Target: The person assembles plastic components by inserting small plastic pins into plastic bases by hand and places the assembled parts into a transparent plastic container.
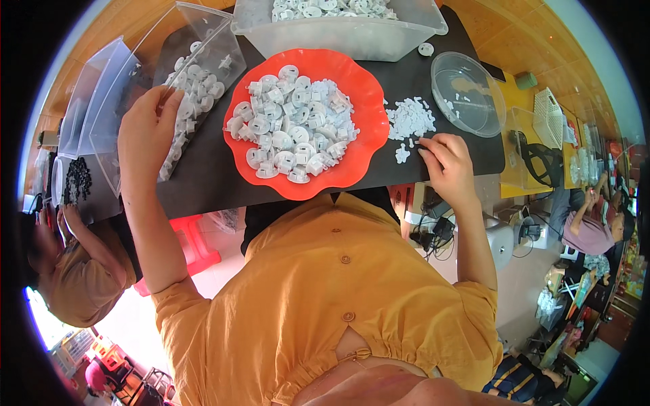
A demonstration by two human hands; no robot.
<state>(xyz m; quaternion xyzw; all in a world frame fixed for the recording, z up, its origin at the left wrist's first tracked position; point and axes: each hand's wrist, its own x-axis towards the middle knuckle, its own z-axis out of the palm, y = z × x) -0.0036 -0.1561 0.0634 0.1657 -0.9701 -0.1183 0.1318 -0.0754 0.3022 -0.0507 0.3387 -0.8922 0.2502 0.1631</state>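
A red scalloped bowl (365, 88) stands before me on the dark table, heaped with round white plastic parts (284, 139). Over the near side of a clear bin (220, 40), my left hand (150, 125) is closed in a pinch; what its fingertips hold is hidden. More white plastic parts (200, 88) lie in that bin. To the right of the bowl is a pile of small flat white pieces (410, 118). My right hand (449, 166) pinches at the pile's near edge, its fingertips touching the tabletop beside a few stray pieces; anything between them is too small to make out.
A large translucent tub (338, 37) of white parts stands behind the bowl. At the right is a round clear dish (467, 95) with a few pieces, and a loose white part (426, 49) near it. A co-worker (84, 264) sits at the left beside black parts (78, 181).
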